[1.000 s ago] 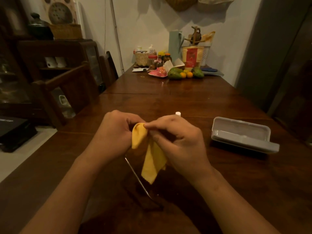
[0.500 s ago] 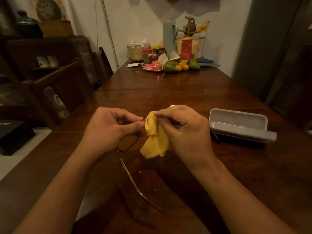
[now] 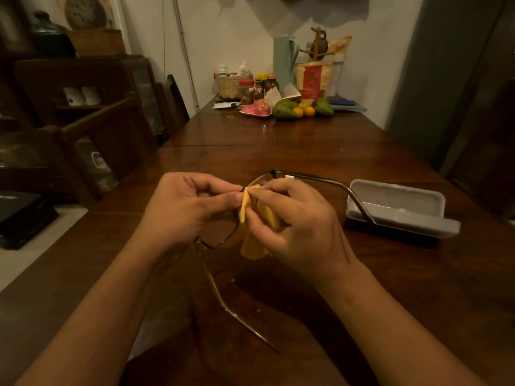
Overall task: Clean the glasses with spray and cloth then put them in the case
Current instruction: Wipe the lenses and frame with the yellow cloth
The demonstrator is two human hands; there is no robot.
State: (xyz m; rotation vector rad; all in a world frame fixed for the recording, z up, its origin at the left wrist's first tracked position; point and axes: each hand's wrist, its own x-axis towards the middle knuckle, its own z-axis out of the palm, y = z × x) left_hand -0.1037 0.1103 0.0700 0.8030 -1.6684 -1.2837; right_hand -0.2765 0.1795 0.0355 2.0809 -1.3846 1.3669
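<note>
Left hand (image 3: 184, 207) pinches glasses (image 3: 220, 240); right hand (image 3: 295, 221) pinches yellow cloth (image 3: 252, 249) around lens.

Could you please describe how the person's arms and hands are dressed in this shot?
Both forearms are bare up to the frame edge, with no sleeves in view. The left hand and right hand wear no gloves, and no rings, watch or bracelet can be seen. Fingernails look short and unpainted.

1 head-worn view, close above both hands, facing forward and down along the wooden table (image 3: 306, 151) toward the far wall
</note>
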